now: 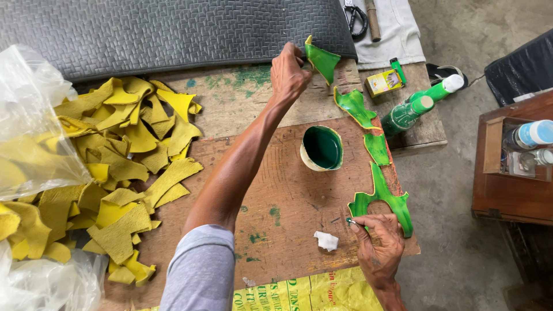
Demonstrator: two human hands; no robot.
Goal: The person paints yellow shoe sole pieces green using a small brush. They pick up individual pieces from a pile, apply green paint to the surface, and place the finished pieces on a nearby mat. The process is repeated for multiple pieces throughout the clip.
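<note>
Two hands are working over the worn brown board (pixel 276 190). We are seeing the left hand (pixel 290 74) pinching a green-painted curled leather piece (pixel 322 59) at the far edge; its fingertips are hidden behind the knuckles. The right hand (pixel 379 242) is closing on something small, hard to make out, beside a flat green-painted leather cutout (pixel 383 198). A round cup of green paint (pixel 322 148) is sitting between them.
</note>
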